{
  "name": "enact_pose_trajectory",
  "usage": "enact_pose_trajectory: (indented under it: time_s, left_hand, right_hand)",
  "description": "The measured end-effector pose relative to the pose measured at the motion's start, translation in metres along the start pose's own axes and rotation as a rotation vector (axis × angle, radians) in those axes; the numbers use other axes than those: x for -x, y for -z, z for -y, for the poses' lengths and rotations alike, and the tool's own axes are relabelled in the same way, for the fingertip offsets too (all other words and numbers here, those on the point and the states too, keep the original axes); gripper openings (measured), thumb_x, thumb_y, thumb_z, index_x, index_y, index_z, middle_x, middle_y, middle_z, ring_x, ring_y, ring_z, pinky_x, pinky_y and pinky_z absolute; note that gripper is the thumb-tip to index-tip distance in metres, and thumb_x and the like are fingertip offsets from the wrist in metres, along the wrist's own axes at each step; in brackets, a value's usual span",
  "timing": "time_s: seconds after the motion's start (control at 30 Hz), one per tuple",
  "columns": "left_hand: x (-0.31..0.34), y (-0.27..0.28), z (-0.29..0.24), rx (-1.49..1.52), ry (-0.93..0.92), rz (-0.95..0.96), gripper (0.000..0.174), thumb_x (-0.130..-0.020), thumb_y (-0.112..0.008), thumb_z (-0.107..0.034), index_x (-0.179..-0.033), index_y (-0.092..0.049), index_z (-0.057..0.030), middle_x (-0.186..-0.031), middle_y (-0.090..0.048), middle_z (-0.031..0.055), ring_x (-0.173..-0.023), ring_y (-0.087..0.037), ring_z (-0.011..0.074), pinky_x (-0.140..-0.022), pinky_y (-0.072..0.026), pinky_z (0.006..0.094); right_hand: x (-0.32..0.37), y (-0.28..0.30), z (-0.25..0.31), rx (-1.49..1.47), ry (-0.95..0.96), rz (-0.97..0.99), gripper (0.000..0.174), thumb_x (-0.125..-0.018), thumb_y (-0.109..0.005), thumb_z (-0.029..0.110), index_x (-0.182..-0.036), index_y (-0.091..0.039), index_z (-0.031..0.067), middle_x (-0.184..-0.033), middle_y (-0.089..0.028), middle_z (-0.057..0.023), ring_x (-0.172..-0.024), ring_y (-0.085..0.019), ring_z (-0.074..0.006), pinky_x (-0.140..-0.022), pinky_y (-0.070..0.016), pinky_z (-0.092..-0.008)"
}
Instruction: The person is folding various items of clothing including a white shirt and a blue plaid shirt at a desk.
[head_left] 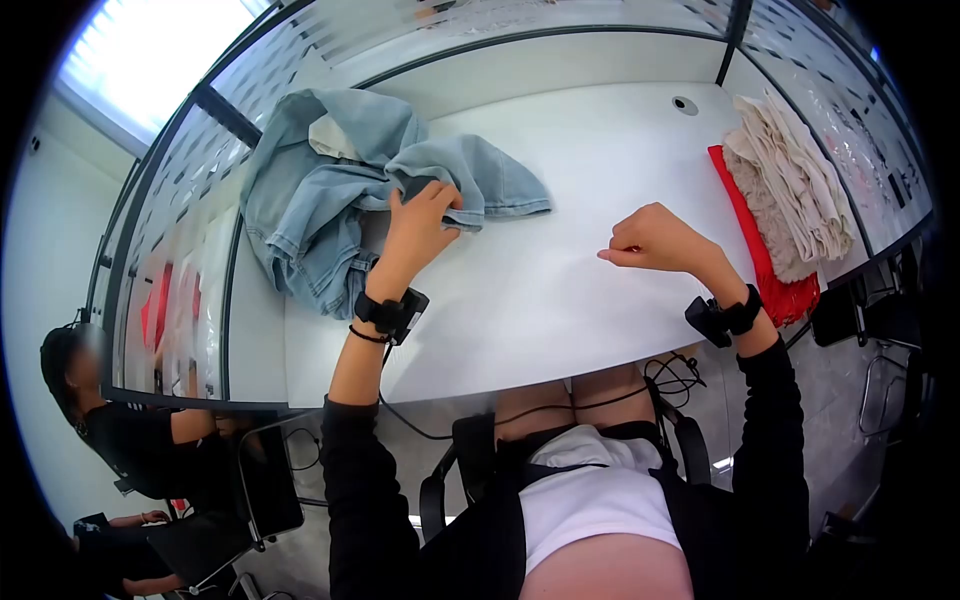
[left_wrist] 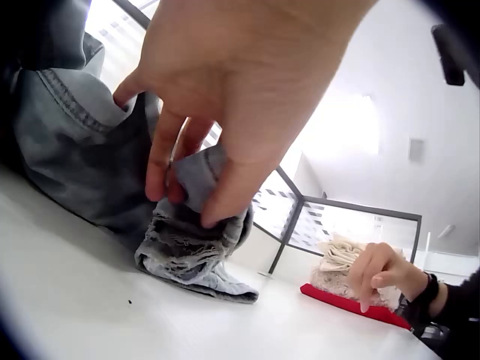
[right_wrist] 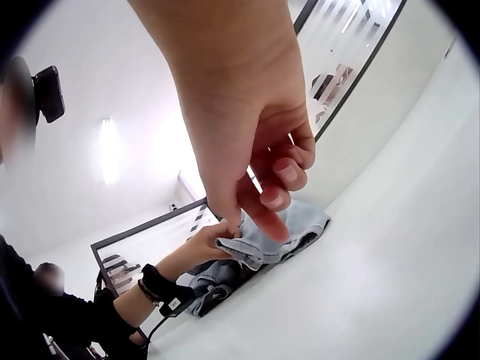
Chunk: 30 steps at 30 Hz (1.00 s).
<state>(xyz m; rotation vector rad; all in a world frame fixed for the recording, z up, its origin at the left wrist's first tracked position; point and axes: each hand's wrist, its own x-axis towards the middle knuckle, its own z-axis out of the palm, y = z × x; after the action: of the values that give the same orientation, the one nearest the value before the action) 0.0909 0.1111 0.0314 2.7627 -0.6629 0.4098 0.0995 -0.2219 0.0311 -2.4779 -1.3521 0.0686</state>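
A light blue denim garment lies crumpled at the left of the white table. With thumb and fingers my left hand pinches a fold of it, near a leg-like part that stretches to the right. In the left wrist view, frayed threads show on the denim just below the fingertips. My right hand hovers over the right half of the table, fingers loosely curled and holding nothing. From the right wrist, the denim appears beyond those fingers.
At the right edge a folded stack of cream cloth sits on red fabric. Low partitions border the table, and a cable hangs below its front edge. Another person sits beyond the left partition.
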Motion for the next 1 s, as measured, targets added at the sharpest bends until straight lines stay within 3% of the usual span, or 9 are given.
enact_pose_trajectory:
  time_s: [0.03,0.07,0.2,0.3,0.33,0.57,0.7,0.83,1.0]
  left_hand:
    - [0.002,0.000,-0.001,0.019,-0.014,0.006,0.025,-0.067,-0.067,-0.009,-0.088,-0.053,-0.0120,-0.084,-0.052,0.0006,-0.082,-0.054,0.0246,-0.085,-0.0323,0.0515]
    - [0.003,-0.002,-0.002,0.096,-0.013,0.008,0.025,-0.066,-0.067,-0.009,-0.088,-0.054,-0.0112,-0.085,-0.053,0.0025,-0.080,-0.054,0.0253,-0.082,-0.0360,0.0442]
    - [0.008,-0.015,-0.013,0.192,-0.082,0.015,0.027,-0.063,-0.068,-0.006,-0.085,-0.052,-0.0062,-0.081,-0.051,0.0085,-0.073,-0.053,0.0291,-0.062,-0.0423,0.0341]
    - [0.012,-0.017,-0.019,0.163,0.050,0.075,0.027,-0.064,-0.068,-0.014,-0.085,-0.053,-0.0071,-0.084,-0.053,0.0067,-0.078,-0.054,0.0289,-0.067,-0.0428,0.0377]
    - [0.012,-0.016,-0.022,0.177,0.060,0.063,0.027,-0.063,-0.069,-0.013,-0.083,-0.053,-0.0063,-0.083,-0.053,0.0074,-0.077,-0.054,0.0296,-0.063,-0.0435,0.0375]
    - [0.004,-0.031,-0.035,0.358,0.032,-0.096,0.029,-0.060,-0.070,-0.007,-0.082,-0.052,-0.0053,-0.078,-0.052,0.0084,-0.071,-0.053,0.0282,-0.060,-0.0414,0.0340]
    - [-0.014,-0.033,-0.048,0.429,-0.027,-0.097,0.029,-0.059,-0.070,-0.008,-0.080,-0.050,-0.0041,-0.079,-0.051,0.0089,-0.069,-0.053,0.0272,-0.060,-0.0419,0.0348]
    - [-0.034,-0.035,-0.073,0.637,-0.122,-0.078,0.028,-0.060,-0.070,-0.006,-0.084,-0.055,-0.0037,-0.083,-0.056,0.0079,-0.074,-0.056,0.0236,-0.067,-0.0449,0.0304]
    - [-0.038,-0.050,-0.080,0.603,-0.280,0.173,0.030,-0.073,-0.065,-0.006,-0.101,-0.058,-0.0036,-0.084,-0.056,0.0089,-0.070,-0.058,0.0200,-0.068,-0.0473,0.0298]
  right_hand:
    - [0.001,-0.003,0.000,0.005,0.005,0.000,0.027,-0.082,-0.059,0.020,-0.061,-0.059,0.0037,-0.054,-0.055,-0.0054,-0.049,-0.050,-0.0226,-0.048,-0.0394,-0.0305]
    - [0.001,-0.005,-0.002,0.013,0.013,-0.002,0.027,-0.082,-0.059,0.020,-0.061,-0.058,0.0037,-0.054,-0.055,-0.0059,-0.050,-0.051,-0.0233,-0.048,-0.0397,-0.0308]
    - [-0.002,-0.017,-0.009,-0.041,0.009,-0.036,0.024,-0.081,-0.059,0.020,-0.064,-0.059,0.0039,-0.057,-0.056,-0.0062,-0.053,-0.053,-0.0235,-0.051,-0.0415,-0.0316]
    - [-0.007,-0.019,-0.010,-0.070,-0.002,-0.025,0.019,-0.081,-0.059,0.020,-0.069,-0.060,0.0046,-0.060,-0.057,-0.0061,-0.056,-0.054,-0.0235,-0.053,-0.0425,-0.0320]
    - [-0.009,-0.018,-0.009,-0.072,-0.012,-0.003,0.017,-0.081,-0.059,0.019,-0.071,-0.061,0.0049,-0.061,-0.057,-0.0059,-0.057,-0.054,-0.0232,-0.053,-0.0428,-0.0321]
    - [-0.024,-0.025,-0.029,-0.128,-0.197,-0.052,0.017,-0.082,-0.058,0.023,-0.082,-0.060,0.0057,-0.067,-0.059,-0.0059,-0.065,-0.057,-0.0229,-0.060,-0.0446,-0.0332]
    - [-0.031,-0.023,-0.034,-0.308,-0.259,0.027,0.016,-0.081,-0.060,0.020,-0.085,-0.060,0.0043,-0.067,-0.059,-0.0074,-0.061,-0.055,-0.0218,-0.057,-0.0441,-0.0319]
    - [-0.031,-0.027,-0.045,-0.352,-0.259,0.043,0.016,-0.080,-0.060,0.017,-0.085,-0.060,0.0019,-0.070,-0.061,-0.0093,-0.060,-0.056,-0.0215,-0.058,-0.0451,-0.0304]
    - [-0.025,-0.029,-0.057,-0.503,-0.288,0.012,0.015,-0.079,-0.060,0.011,-0.088,-0.060,0.0002,-0.073,-0.062,-0.0100,-0.064,-0.058,-0.0182,-0.063,-0.0469,-0.0278]
